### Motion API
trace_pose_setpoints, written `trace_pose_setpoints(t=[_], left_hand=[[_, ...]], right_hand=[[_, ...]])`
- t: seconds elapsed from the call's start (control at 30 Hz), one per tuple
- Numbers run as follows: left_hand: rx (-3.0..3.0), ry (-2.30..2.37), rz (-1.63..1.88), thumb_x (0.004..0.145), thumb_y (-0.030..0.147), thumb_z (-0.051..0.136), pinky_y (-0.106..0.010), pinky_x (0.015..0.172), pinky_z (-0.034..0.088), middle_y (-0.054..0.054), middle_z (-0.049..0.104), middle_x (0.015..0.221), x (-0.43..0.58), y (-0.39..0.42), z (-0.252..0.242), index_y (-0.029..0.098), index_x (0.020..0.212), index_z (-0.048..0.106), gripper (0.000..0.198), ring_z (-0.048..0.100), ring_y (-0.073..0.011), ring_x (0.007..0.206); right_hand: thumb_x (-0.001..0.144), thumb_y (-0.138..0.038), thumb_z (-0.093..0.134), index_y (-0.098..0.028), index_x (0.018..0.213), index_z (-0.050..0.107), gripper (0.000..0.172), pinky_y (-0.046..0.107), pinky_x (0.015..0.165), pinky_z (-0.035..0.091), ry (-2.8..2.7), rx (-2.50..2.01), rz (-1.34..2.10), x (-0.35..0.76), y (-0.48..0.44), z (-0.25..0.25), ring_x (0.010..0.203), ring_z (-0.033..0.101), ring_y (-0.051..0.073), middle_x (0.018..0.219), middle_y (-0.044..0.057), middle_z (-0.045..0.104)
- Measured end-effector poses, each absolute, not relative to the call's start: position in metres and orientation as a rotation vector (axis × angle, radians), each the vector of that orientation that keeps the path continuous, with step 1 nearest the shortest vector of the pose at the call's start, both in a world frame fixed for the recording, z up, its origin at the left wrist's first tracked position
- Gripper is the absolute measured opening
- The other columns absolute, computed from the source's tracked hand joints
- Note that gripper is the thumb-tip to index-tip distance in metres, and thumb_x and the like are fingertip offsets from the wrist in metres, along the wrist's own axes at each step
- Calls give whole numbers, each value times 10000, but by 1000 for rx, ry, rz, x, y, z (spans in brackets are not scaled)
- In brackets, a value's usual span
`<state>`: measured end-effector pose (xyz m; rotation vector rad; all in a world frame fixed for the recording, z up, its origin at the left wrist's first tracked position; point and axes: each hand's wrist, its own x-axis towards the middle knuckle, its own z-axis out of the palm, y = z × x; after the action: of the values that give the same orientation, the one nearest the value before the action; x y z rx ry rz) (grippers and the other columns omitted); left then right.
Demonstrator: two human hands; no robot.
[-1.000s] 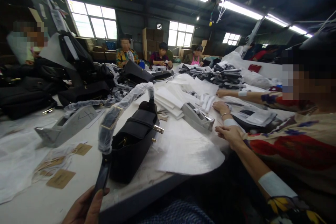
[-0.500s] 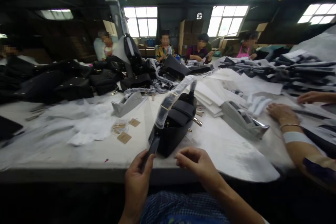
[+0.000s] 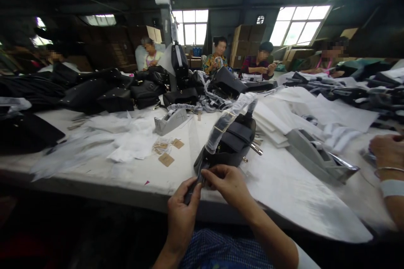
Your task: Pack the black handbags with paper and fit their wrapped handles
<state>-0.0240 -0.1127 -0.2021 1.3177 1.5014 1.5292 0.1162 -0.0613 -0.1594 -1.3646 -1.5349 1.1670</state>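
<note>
A black handbag (image 3: 232, 145) stands at the table's front edge, its handle (image 3: 219, 128) wrapped in clear plastic and gold clasps on its right side. My left hand (image 3: 184, 206) is closed round a dark strap (image 3: 191, 193) at the bag's near end, thumb on top. My right hand (image 3: 227, 180) pinches at the same strap higher up, close to the bag's body; its fingertips partly cover what they grip. Brown paper tags (image 3: 166, 159) with strings lie left of the bag.
Grey tape dispensers (image 3: 318, 155) stand right and left of the bag. White sheets (image 3: 277, 113) and thin wrapping (image 3: 126, 138) cover parts of the table (image 3: 176, 180). Black bags (image 3: 116, 92) are heaped behind. A co-worker's arm (image 3: 389, 164) is at the right; several people sit across.
My right hand has moved left from beside the bag onto the strap and pinches there. My view has turned left. The co-worker's hand at the right has shifted.
</note>
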Motion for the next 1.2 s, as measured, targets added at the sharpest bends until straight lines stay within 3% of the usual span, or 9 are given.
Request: trace_pose_setpoints(t=[0.07,0.13,0.2,0.27,0.3,0.5,0.77,1.0,1.2], left_hand=[[1198,1388,1501,828,421,707,-274,830,531,-57,743,926,-24,-114,-199,186,979,735,281,679,-192,883],[980,1220,1426,827,435,714,-187,645,498,-26,698,844,-24,-117,-195,175,971,713,297,601,-98,663],[729,1047,1301,813,447,732,-127,431,319,24,607,739,-24,-120,-192,158,913,680,310,372,-14,462],[540,921,1190,779,444,770,-127,379,149,60,518,681,-25,-122,-190,145,861,644,335,191,10,430],[482,880,1158,762,435,789,-127,382,120,69,490,668,-25,-122,-190,141,850,632,345,159,12,437],[413,840,1086,749,429,807,-130,380,82,80,454,647,-21,-122,-186,123,876,628,377,130,21,434],[376,839,1043,702,447,839,-127,365,72,87,455,636,-24,-129,-181,123,893,628,431,135,35,410],[335,814,1018,665,443,864,-116,363,75,94,449,622,-24,-130,-178,120,918,626,474,129,38,406],[352,825,991,678,449,856,-123,354,77,90,465,617,-22,-131,-180,125,878,601,459,158,34,394]], right_hand=[[832,-508,671,-152,741,747,375,250,563,460,-1533,-1283,1279,120,-58,-166,577,608,145,650,51,713],[833,-500,678,-154,752,737,360,247,609,472,-1506,-1108,1438,125,-56,-175,605,599,131,669,37,703],[826,-488,697,-162,791,734,330,247,663,478,-1456,-937,1571,129,-55,-184,654,599,123,700,19,686],[817,-478,716,-173,840,740,307,256,703,479,-1418,-862,1616,131,-56,-190,698,599,127,729,11,672],[821,-473,715,-177,856,743,300,264,717,478,-1416,-858,1605,131,-57,-192,716,597,133,743,12,668],[811,-472,729,-204,872,738,275,272,733,467,-1340,-868,1469,114,-64,-194,688,547,133,755,-3,640],[821,-436,742,-201,826,701,239,204,688,420,-1170,-809,1610,100,-77,-191,676,495,96,749,-27,600],[811,-409,758,-197,889,727,228,196,637,405,-1086,-876,1672,99,-75,-192,648,510,79,796,-10,659],[713,-385,822,-167,877,765,279,217,582,403,-1148,-1021,1677,96,-70,-186,678,573,122,806,37,709]])
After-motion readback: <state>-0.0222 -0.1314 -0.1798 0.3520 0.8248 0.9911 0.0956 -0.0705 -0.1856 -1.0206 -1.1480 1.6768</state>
